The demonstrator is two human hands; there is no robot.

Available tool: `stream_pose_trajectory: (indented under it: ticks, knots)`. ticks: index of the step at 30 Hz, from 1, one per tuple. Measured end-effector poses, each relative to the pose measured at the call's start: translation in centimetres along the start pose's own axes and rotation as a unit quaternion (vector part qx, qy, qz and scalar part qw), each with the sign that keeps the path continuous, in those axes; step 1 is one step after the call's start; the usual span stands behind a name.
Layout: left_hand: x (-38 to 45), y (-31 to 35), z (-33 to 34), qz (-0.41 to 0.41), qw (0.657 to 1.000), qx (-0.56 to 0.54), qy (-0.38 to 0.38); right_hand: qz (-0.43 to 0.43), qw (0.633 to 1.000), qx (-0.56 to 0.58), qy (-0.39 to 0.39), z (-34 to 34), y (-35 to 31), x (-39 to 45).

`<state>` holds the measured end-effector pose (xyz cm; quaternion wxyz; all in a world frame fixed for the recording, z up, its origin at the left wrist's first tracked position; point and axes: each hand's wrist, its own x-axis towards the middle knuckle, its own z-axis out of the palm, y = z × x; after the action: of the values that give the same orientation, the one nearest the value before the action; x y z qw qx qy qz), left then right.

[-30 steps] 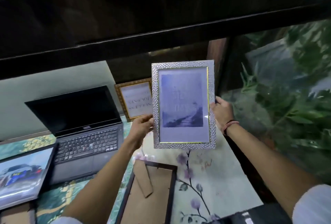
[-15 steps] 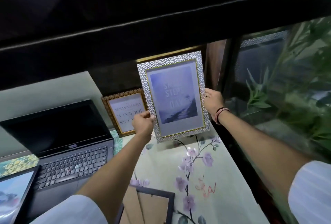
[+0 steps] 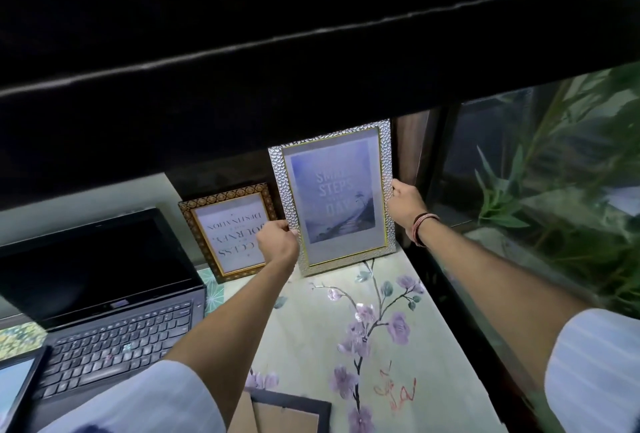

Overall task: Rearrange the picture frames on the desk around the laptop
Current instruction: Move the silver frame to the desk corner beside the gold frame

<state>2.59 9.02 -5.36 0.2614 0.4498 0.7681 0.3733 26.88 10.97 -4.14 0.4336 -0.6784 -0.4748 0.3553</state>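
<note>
A silver hammered picture frame [image 3: 334, 195] with a bluish print stands upright at the back right of the desk, its lower edge on the floral desk cover. My left hand [image 3: 277, 240] grips its left edge and my right hand [image 3: 405, 202] grips its right edge. Just left of it a smaller gold-patterned frame [image 3: 230, 233] leans against the back, its text upside down. The open black laptop [image 3: 100, 297] sits further left. A dark frame [image 3: 294, 415] lies face down at the near edge. Another frame with a blue picture [image 3: 15, 387] shows at the far left.
A dark overhanging shelf [image 3: 311, 34] hangs low over the desk's back, just above the silver frame. A glass pane with green plants [image 3: 554, 197] bounds the right side. The floral desk cover [image 3: 346, 328] spreads between my arms.
Both hands carried the silver frame from mid-air away from me and down to the back of the desk, where it now stands beside the gold frame.
</note>
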Motion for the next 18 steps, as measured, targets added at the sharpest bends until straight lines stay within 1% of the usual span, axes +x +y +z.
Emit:
stream_pose_trajectory:
  ticks: [4, 6, 10, 16, 18]
  knots:
    - [0.2, 0.1, 0.2, 0.004, 1.000, 0.022, 0.011, 0.005, 0.999, 0.016, -0.031, 0.5, 0.5, 0.6]
    - [0.3, 0.0, 0.2, 0.010, 1.000, 0.024, 0.015, 0.001, 0.999, 0.026, -0.037, 0.5, 0.2, 0.4]
    - [0.6, -0.7, -0.1, 0.016, 1.000, 0.014, 0.023, 0.002, 0.996, 0.049, -0.071, 0.6, 1.1, 0.7]
    - [0.3, -0.8, -0.1, 0.015, 1.000, -0.001, 0.022, 0.019, 0.995, 0.038, -0.094, 0.3, 0.1, -0.2]
    - [0.2, -0.8, -0.3, 0.010, 1.000, -0.001, 0.007, 0.029, 0.995, 0.028, -0.095, 0.5, 0.1, -0.7]
